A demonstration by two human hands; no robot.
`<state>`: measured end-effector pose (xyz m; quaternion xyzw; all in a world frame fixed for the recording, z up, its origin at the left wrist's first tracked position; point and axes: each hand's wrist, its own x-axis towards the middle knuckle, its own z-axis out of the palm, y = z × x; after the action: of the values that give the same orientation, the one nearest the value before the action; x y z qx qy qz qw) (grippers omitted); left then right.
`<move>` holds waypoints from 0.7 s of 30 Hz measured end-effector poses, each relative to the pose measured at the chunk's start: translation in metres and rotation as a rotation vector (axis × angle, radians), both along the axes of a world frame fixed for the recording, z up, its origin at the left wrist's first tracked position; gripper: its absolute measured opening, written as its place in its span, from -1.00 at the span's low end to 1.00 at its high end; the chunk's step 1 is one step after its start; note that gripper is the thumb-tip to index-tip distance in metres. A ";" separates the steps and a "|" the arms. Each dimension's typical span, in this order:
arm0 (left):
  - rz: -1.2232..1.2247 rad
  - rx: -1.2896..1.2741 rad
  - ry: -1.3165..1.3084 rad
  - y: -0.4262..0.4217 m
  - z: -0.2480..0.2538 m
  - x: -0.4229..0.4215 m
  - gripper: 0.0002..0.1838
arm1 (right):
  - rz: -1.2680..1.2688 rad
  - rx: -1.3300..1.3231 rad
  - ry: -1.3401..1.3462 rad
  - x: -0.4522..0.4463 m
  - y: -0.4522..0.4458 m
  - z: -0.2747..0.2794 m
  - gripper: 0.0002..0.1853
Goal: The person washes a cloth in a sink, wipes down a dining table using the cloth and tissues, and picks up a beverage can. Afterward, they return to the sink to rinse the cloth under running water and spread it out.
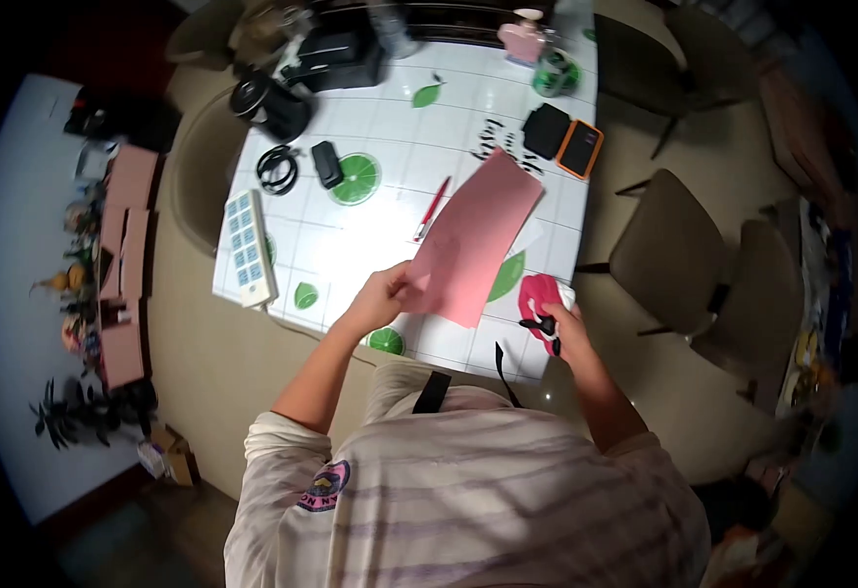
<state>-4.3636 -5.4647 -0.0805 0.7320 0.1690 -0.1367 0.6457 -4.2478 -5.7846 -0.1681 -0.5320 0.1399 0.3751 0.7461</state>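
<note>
My left hand pinches the near left edge of a pink sheet of paper. The sheet slants away across the tabletop, slightly curved. At the table's right front corner, my right hand is closed on a bright pink item with black and white parts; its kind is not clear. Beyond the paper's left edge lies a red pen. A thin black strap shows at the front edge, between my hands.
On the white table are a power strip, a coiled black cable, a black kettle, a black box, an orange-edged device and a pink pump bottle. Chairs stand to the right.
</note>
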 end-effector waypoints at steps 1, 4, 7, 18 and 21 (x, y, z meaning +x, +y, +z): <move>-0.013 0.059 -0.048 0.011 0.009 -0.013 -0.43 | 0.031 -0.020 -0.009 0.001 -0.001 -0.002 -0.60; 0.400 -0.110 0.009 0.039 0.006 -0.057 -0.52 | 0.126 -0.038 -0.015 0.007 -0.004 -0.003 -0.61; 0.581 -0.304 0.045 0.068 -0.019 -0.109 -0.50 | 0.196 -0.041 -0.033 0.014 -0.003 0.000 -0.62; 0.836 0.280 0.229 0.163 -0.083 -0.170 -0.46 | 0.166 -0.138 -0.018 0.005 -0.002 0.007 -0.53; 0.512 1.449 -0.026 0.136 -0.065 -0.108 -0.49 | 0.084 -0.112 -0.015 0.001 -0.006 -0.010 -0.51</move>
<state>-4.4719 -5.3283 -0.1458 0.9119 0.3730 0.1704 0.0183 -4.2463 -5.7902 -0.1777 -0.5813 0.1326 0.3937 0.6997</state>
